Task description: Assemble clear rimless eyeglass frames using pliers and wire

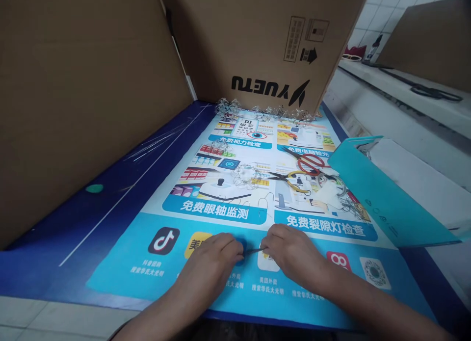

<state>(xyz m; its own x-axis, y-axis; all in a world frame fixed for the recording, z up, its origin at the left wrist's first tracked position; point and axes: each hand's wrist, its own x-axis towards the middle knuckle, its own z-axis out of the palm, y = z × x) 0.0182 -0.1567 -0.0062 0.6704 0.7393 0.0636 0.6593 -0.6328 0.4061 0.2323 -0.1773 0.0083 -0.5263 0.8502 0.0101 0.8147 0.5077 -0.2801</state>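
Near the front edge of the printed sheet (pixel 121 262), my left hand (pixel 222 252) and my right hand (pixel 285 250) face each other a short gap apart. Both are closed, with the fingers pinched. A thin dark strip (pixel 253 250) spans the gap between the fingertips; its ends are hidden in them, and its exact kind is too small to make out. Beyond my hands lie yellow-handled scissors (pixel 297 183) and red-handled scissors (pixel 311 164). A loose tangle of thin clear wire or line (pixel 248 175) rests on the sheet to their left.
Tall cardboard panels (pixel 81 95) stand at the left and back, with more wiry tangles (pixel 265 113) along the back one's base. On the right are a teal open box (pixel 390 198) and a pale ledge (pixel 401 78). A green blob (pixel 94 188) lies left.
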